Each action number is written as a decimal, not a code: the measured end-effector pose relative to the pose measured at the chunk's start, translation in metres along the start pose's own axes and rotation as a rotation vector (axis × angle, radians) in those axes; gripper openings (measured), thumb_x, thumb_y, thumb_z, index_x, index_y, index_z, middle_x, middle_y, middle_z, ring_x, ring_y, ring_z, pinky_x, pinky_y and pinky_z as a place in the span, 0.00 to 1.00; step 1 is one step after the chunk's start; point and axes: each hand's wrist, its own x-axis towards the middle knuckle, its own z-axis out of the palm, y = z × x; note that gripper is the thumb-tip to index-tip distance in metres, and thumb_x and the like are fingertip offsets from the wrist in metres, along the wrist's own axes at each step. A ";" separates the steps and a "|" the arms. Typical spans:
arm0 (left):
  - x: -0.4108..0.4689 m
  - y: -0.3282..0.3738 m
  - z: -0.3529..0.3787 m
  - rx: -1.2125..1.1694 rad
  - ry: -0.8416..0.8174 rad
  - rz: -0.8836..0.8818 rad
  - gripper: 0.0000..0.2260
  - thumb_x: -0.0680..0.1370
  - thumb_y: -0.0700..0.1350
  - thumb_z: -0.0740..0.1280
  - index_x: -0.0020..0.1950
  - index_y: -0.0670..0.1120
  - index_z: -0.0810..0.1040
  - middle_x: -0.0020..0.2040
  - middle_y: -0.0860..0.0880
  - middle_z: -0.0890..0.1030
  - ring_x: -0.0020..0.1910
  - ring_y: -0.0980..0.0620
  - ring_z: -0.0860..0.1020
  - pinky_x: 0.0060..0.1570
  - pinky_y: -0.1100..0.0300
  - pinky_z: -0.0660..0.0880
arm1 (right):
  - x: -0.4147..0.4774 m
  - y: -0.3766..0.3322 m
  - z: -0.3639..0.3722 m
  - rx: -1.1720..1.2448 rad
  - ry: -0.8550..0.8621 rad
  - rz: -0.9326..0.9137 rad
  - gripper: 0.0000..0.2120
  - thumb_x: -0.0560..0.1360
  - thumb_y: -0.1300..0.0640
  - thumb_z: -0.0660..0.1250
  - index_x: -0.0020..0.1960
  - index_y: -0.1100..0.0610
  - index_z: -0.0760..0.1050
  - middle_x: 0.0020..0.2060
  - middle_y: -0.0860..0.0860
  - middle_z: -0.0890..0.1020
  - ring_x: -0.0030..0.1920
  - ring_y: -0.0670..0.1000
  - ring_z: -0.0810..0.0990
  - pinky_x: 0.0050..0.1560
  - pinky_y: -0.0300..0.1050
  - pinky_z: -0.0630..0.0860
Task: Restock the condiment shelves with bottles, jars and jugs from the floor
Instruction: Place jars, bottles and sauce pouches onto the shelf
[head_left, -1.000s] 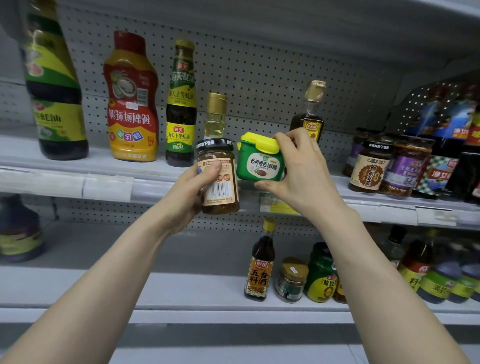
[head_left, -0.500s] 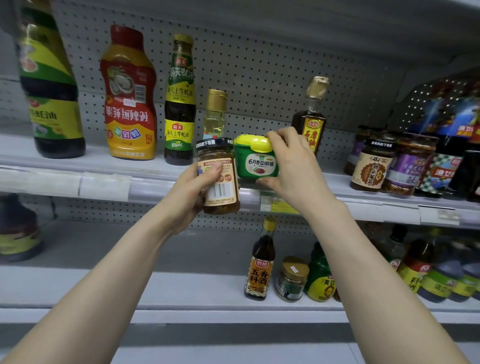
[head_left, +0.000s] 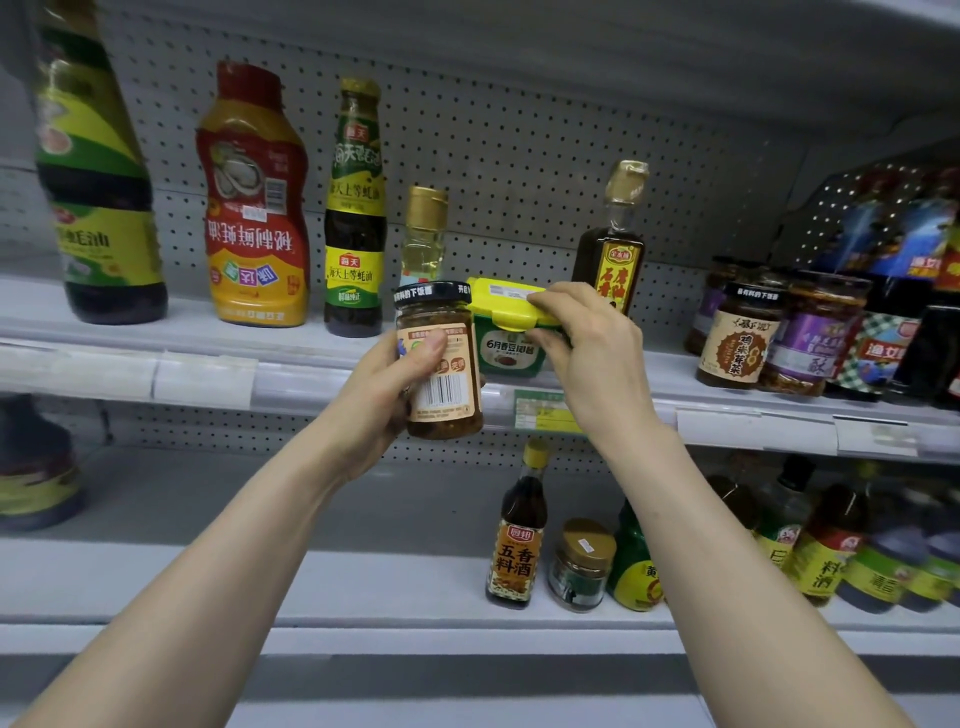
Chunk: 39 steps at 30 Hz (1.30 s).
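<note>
The left hand (head_left: 387, 387) is gripping a black-lidded glass jar of brown chunky sauce (head_left: 440, 358) before the grey metal upper shelf (head_left: 208, 332). The right hand (head_left: 587, 343) is pinching a green plastic tub's yellow lid (head_left: 506, 306), the tub (head_left: 506, 351) sitting on the shelf edge.

A glass jar of chunky brown sauce (head_left: 441, 364), black-lidded with its barcode label facing out, is held upright just before the upper shelf's front edge (head_left: 322, 384). Beside it, a green tub with a yellow clip lid (head_left: 506, 332) sits tilted near that edge.
</note>
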 end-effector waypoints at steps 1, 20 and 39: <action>-0.001 0.000 0.000 0.001 -0.001 0.006 0.21 0.73 0.53 0.66 0.63 0.46 0.73 0.58 0.37 0.82 0.55 0.41 0.82 0.53 0.41 0.80 | -0.002 -0.001 -0.001 0.019 0.018 0.001 0.15 0.75 0.66 0.72 0.62 0.65 0.80 0.58 0.58 0.81 0.57 0.57 0.80 0.60 0.45 0.74; 0.005 -0.007 0.007 -0.018 0.032 0.011 0.20 0.73 0.53 0.67 0.61 0.46 0.74 0.54 0.40 0.84 0.53 0.43 0.84 0.52 0.41 0.80 | 0.024 0.006 0.001 -0.078 -0.165 0.120 0.15 0.77 0.59 0.71 0.63 0.60 0.80 0.62 0.53 0.79 0.62 0.55 0.76 0.60 0.44 0.67; 0.006 -0.013 0.011 0.001 0.079 0.178 0.15 0.73 0.48 0.68 0.59 0.49 0.74 0.49 0.54 0.85 0.51 0.53 0.83 0.46 0.57 0.81 | 0.001 0.003 -0.010 -0.034 -0.049 0.081 0.17 0.78 0.65 0.69 0.66 0.58 0.79 0.61 0.52 0.83 0.61 0.54 0.80 0.63 0.50 0.74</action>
